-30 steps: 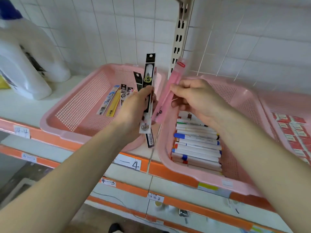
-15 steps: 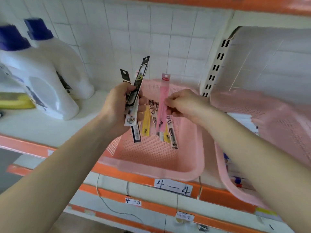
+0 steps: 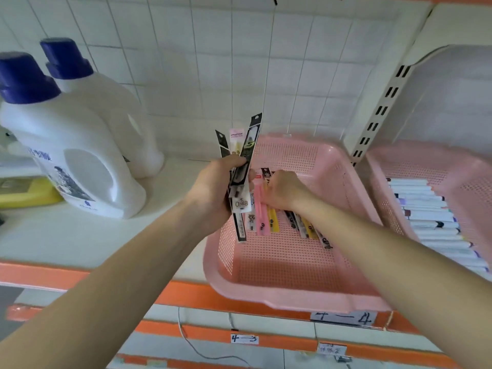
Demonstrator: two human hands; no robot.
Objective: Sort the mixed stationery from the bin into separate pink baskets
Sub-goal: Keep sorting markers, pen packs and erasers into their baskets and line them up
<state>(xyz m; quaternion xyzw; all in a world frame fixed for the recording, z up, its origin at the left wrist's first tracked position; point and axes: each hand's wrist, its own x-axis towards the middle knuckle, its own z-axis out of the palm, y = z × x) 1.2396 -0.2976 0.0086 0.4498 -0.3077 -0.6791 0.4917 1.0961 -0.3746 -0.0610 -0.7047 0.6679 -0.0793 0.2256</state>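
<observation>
With left hand [image 3: 213, 190], gripping upright fan of refill packs [image 3: 249, 147]; with right hand [image 3: 282, 191], pinching pink pen pack [image 3: 260, 218] low in pink basket [image 3: 292, 299], long axis front-to-back, alongside yellow pack [image 3: 273, 222].

Shelf [image 3: 66, 235]: two jugs [image 3: 80, 166] standing at left, one behind the other. First basket [image 3: 292, 299] sitting to their right, loose packets [image 3: 274, 222] lying inside. Second basket [image 3: 474, 166] sitting further right, markers [image 3: 431, 217] lying stacked inside. Left hand [image 3: 215, 193] holding upright packets [image 3: 241, 206] over the first basket's left wall; right hand [image 3: 282, 190] curling onto the loose packets.
</observation>
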